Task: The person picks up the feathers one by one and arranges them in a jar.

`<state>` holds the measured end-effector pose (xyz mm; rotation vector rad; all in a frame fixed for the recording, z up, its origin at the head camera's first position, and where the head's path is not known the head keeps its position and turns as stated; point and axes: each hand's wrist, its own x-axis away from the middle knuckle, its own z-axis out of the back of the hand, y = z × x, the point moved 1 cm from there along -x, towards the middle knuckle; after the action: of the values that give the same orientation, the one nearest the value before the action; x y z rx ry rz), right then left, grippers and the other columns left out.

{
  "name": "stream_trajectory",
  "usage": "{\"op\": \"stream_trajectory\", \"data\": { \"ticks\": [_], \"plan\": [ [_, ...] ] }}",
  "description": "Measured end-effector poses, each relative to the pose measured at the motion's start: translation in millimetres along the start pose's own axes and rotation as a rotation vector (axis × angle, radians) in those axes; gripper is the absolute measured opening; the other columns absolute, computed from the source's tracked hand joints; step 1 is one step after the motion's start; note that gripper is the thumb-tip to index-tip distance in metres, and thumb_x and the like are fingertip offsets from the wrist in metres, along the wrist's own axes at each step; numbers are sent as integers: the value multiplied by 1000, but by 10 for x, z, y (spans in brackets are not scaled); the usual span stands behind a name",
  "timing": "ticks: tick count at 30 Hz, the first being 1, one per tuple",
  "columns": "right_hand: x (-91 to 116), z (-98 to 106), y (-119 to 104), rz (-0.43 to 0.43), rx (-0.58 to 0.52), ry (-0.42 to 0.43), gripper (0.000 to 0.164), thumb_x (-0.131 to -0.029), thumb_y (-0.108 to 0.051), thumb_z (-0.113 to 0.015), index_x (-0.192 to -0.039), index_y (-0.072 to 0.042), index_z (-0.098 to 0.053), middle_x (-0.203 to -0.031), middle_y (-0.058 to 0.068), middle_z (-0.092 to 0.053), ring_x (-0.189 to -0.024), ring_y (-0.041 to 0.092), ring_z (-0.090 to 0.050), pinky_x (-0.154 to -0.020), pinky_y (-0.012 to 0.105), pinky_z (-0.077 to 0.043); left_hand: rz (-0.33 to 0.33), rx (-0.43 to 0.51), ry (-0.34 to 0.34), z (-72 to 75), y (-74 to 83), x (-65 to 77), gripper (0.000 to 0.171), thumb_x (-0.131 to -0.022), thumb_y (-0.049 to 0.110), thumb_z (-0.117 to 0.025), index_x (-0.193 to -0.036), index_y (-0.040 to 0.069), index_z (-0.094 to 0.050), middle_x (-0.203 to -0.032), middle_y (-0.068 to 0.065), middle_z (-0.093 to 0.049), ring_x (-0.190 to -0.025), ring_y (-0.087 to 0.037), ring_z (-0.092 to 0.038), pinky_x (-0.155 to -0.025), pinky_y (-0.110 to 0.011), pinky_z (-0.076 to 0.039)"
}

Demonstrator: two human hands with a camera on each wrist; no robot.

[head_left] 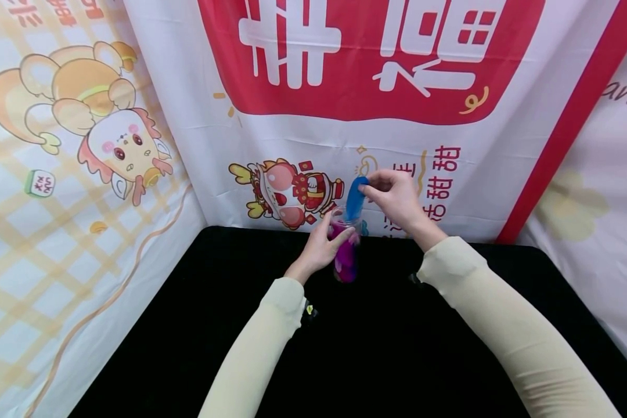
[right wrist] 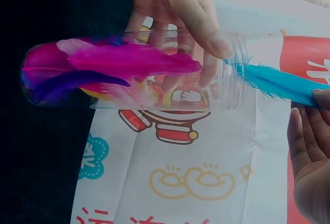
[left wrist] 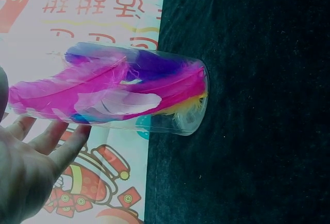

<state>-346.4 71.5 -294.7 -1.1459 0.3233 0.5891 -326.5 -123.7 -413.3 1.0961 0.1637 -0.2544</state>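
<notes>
My left hand [head_left: 321, 247] grips a clear jar [left wrist: 191, 121] with a threaded neck near its mouth. Inside lie magenta feathers [right wrist: 134, 61], purple feathers [left wrist: 154, 66], a white feather [left wrist: 118, 102] and a bit of yellow. Thumb and fingers of my right hand [head_left: 397, 197] pinch one end of a bright blue feather [right wrist: 281, 82]. In the right wrist view that feather's other end reaches into the jar's mouth. The jar is held near the far side of the black table; the head view does not show clearly whether its base touches the cloth.
A black cloth covers the table [head_left: 345, 354]. Behind its far edge hangs a white and red printed curtain [head_left: 287, 128], close to both hands. A cartoon-patterned sheet [head_left: 83, 232] stands at the left, and another pale sheet [head_left: 590, 232] at the right.
</notes>
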Motion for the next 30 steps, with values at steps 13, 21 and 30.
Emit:
{"op": "stream_trajectory", "data": {
  "ticks": [13,21,30],
  "plan": [
    [49,-73,36,-45,5,-53,12,-94,-13,-76,-100,-3,-77,-92,12,-75,-79,22,-71,-68,25,-58,7,10,-10,7,12,8,67,-100,59,-56,-154,24,-37,-120,-5,-59,-112,-23,-58,-101,-46,-49],
    [63,-104,89,-80,36,-107,14,-94,-14,-77,-100,-2,-78,-94,13,-76,-79,20,-69,-69,24,-56,16,15,-14,5,-4,15,70,-99,61,-56,-155,22,-37,-120,-5,-59,-114,-23,-56,-102,-47,-48],
    [91,-115,101,-106,65,-184,15,-96,-15,-74,-102,-2,-78,-97,15,-75,-84,27,-71,-75,33,-56,2,21,-22,4,-34,-2,63,-100,58,-56,-152,27,-39,-118,-4,-60,-108,-21,-60,-96,-45,-52]
  ]
}}
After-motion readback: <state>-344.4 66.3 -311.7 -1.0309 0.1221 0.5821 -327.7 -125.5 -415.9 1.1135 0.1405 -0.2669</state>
